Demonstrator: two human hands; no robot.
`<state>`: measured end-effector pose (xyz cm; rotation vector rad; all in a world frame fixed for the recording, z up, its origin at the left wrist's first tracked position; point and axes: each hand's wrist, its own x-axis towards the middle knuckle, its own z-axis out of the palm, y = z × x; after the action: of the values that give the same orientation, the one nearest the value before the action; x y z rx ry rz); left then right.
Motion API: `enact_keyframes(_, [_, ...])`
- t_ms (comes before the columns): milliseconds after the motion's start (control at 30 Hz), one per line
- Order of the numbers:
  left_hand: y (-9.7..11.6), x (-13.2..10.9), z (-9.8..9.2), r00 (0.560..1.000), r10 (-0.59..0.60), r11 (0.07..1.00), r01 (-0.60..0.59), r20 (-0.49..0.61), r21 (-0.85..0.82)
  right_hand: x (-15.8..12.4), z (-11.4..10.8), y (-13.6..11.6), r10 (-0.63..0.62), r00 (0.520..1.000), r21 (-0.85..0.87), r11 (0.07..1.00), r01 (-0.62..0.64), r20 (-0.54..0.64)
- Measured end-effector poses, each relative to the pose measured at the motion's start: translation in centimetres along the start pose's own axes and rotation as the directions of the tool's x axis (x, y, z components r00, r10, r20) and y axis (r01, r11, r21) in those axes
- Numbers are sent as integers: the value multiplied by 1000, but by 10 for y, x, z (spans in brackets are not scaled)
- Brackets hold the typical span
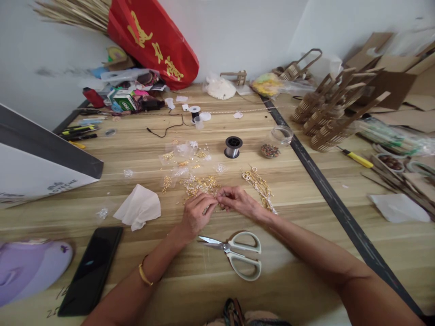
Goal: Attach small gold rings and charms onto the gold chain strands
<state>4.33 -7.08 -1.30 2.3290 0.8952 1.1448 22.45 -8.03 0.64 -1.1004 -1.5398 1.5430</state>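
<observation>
My left hand [199, 211] is closed in a pinch, its fingertips meeting those of my right hand [236, 200], which is pinched too. Whatever they hold between them is too small to make out. Just beyond the fingers lies a loose pile of gold and silver beads [200, 183]. Gold and silver chains [258, 186] rest to the right of the pile. Scissors [226, 247] with pale handles lie nearer me, blades pointing left. A spool of thin wire [233, 147] stands behind the beads.
Left are a crumpled tissue [140, 207], a black phone [91, 271] and a purple object [34, 267]. A dish of mixed beads [270, 151] and a round clear container [282, 134] are at the right back. Small woven baskets [326, 127] and a yellow-handled knife [357, 158] lie beyond the dark strip.
</observation>
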Motion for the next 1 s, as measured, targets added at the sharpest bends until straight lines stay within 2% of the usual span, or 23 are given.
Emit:
enact_keyframes(167, [-1,-3,1,999,18,997,-20,30,73,-1,-1,1,-95,995,-201,976,88,-26])
enact_keyframes(333, [-1,-4,2,996,61,990,-68,62,121,-2,-4,-1,-68,998,-228,971,69,10])
enact_keyframes(533, [4,-2,1,994,48,989,-61,93,133,-4,-8,-12,-83,995,-313,945,97,58])
enact_keyframes(867, [7,1,1,990,-130,991,129,57,30,-8,-8,-18,-151,979,-499,844,199,135])
enact_keyframes(1000, [5,-2,3,990,-140,989,139,33,49,-8,-8,-16,-136,985,-475,863,173,110])
